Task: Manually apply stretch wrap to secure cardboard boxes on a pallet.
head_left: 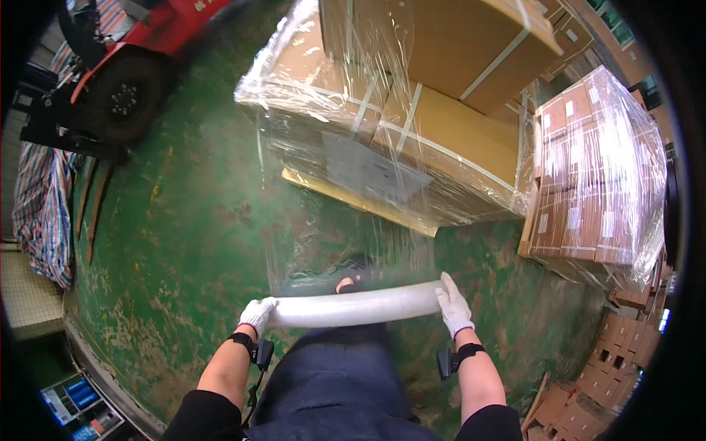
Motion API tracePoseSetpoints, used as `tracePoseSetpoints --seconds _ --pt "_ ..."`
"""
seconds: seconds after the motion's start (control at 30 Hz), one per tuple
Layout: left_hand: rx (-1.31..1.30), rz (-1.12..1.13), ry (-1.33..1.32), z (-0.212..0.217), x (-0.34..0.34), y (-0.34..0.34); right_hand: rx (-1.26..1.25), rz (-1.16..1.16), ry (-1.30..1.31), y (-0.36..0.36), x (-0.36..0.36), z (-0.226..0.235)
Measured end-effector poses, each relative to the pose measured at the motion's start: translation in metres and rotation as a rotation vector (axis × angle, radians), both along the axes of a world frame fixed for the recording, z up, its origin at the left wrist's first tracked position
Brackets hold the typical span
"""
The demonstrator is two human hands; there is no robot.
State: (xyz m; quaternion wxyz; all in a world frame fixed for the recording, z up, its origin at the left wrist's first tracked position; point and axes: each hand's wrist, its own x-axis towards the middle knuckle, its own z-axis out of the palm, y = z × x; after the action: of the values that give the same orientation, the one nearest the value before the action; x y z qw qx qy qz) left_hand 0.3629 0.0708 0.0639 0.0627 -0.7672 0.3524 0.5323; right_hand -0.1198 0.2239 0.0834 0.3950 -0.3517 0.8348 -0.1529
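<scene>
The person holds a roll of stretch film (353, 309) level at waist height, left hand (257, 314) and right hand (454, 307) each closed around one end. Film already covers the near side of the stacked cartons (412, 117); the top cartons look bare.

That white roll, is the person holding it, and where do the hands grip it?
Yes. The stretch-film roll is held level by its two ends: left hand on one end, right hand on the other.
</scene>
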Motion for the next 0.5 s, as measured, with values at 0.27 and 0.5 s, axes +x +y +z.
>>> tracePoseSetpoints --seconds 0.27,0.5 --pt "0.086 0.084 -0.057 -0.064 -0.072 -0.074 0.046 0.023 0.083 -0.085 -0.056 -0.034" --pt "0.184 0.032 -0.066 -0.159 -0.057 -0.124 0.157 0.23 0.374 -0.163 -0.02 -0.029"
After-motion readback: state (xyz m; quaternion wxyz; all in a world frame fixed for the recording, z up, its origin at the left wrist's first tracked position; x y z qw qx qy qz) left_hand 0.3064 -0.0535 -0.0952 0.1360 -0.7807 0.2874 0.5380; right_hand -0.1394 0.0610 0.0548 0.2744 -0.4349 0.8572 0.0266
